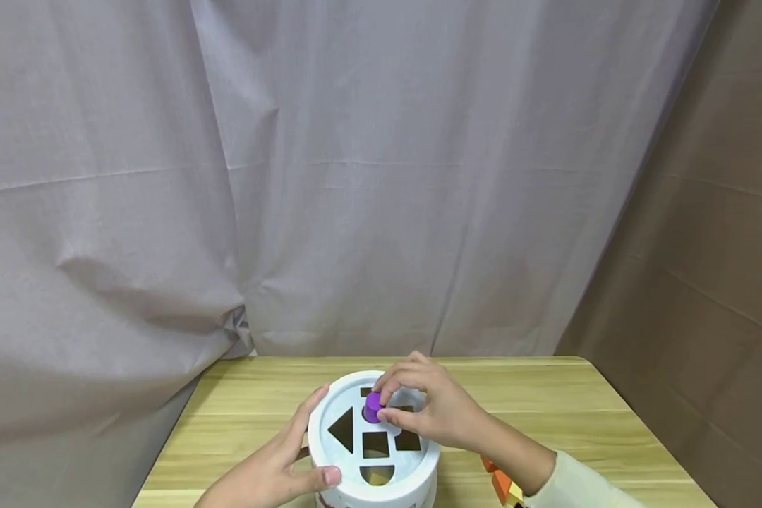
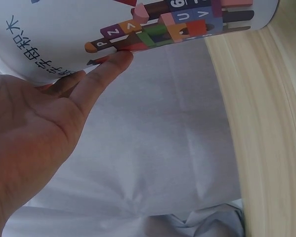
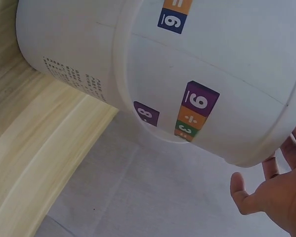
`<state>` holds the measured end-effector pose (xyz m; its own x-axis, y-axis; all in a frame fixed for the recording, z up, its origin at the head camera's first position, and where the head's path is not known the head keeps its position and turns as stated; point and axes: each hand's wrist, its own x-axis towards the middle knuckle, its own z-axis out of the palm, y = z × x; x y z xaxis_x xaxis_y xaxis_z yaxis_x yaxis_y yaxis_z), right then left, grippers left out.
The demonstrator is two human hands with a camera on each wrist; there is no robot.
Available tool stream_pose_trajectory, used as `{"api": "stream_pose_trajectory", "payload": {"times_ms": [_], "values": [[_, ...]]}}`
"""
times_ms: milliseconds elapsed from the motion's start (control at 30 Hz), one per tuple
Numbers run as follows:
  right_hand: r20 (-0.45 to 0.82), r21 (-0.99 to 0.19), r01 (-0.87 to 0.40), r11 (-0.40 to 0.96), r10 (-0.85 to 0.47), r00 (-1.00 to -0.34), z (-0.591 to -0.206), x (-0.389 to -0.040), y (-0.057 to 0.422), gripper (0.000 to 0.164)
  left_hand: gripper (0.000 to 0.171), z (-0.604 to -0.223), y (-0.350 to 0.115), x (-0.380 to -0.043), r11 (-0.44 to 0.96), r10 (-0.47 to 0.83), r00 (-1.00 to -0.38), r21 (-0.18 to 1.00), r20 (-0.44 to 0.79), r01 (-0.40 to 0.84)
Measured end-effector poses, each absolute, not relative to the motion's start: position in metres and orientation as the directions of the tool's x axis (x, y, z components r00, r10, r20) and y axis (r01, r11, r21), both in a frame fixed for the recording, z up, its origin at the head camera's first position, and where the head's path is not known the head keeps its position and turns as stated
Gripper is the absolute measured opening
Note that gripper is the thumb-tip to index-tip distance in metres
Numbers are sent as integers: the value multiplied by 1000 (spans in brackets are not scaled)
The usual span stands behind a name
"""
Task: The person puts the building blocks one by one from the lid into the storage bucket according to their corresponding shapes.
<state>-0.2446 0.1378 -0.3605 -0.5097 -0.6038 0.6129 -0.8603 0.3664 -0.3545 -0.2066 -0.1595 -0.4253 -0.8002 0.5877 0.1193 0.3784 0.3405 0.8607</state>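
A white round shape-sorter bucket (image 1: 424, 487) stands at the table's front, its lid (image 1: 346, 462) cut with triangle, square, half-round and other holes. My right hand (image 1: 447, 409) pinches a purple cylinder block (image 1: 373, 408) between thumb and fingers, at a round hole near the lid's middle. In the right wrist view, the right hand (image 3: 281, 197) shows at the bucket's upper end, with the block hidden. Spread along the bucket's left side is my left hand (image 1: 269, 466), thumb at the rim. The left wrist view shows its fingers (image 2: 101, 79) extended against the printed wall.
Orange blocks (image 1: 500, 485) and a yellow block (image 1: 515, 493) lie on the wooden table (image 1: 521, 384) right of the bucket, partly behind my right forearm. Something yellow shows through the half-round hole. A grey curtain (image 1: 381, 212) hangs behind the table.
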Motion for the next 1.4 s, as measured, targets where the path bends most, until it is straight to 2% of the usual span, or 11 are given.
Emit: {"api": "stream_pose_trajectory", "payload": {"times_ms": [233,500,667,900,1200,1400], "values": [[598,-353,-854,382,-610,-521,-362,-246,137,20,104,-424,-160,-207,352,593,-796,849,123,394],[555,-359,-819,447,-604,-572,-361,-244,140,34,103,-424,-160,-206,372,586,-802,842,115,392],[557,-354,-816,458,-597,-577,-357,-242,148,36,104,-423,-160,-206,348,598,-788,839,146,419],[542,-378,-784,493,-569,-618,-355,-240,163,36,104,-423,-161,-204,358,585,-797,834,151,421],[533,-372,-672,640,-446,-719,-358,-232,193,32,106,-422,-160,-203,395,564,-818,831,117,391],[529,-366,-634,681,-408,-744,-363,-228,217,32,106,-424,-161,-204,366,584,-797,828,151,425]]}}
